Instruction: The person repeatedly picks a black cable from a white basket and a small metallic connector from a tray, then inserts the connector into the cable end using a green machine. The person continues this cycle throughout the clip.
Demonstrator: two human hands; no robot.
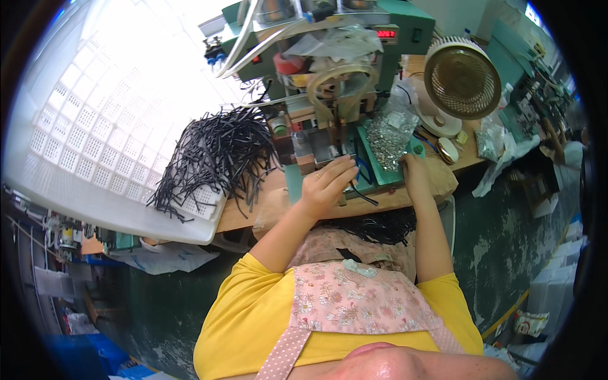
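My left hand [328,185] rests at the front of a green bench machine [389,66], its fingers pressed together just below the working head. From beside its fingertips a short black strip [365,197] runs down toward the bench edge, gripped by the fingers. On the right, my right hand [413,170] is curled at the side of a green tray [382,176] that holds a heap of small silvery metal parts [384,144]. Its fingertips are closed together, and whatever is between them is too small to make out.
A large pile of black strips [221,152] lies to the left on a white plastic crate [95,120]. More black strips [373,227] lie on my lap. At the back right stands a round fan [462,79], near a round metal tin [447,151] and a bag of parts [489,142].
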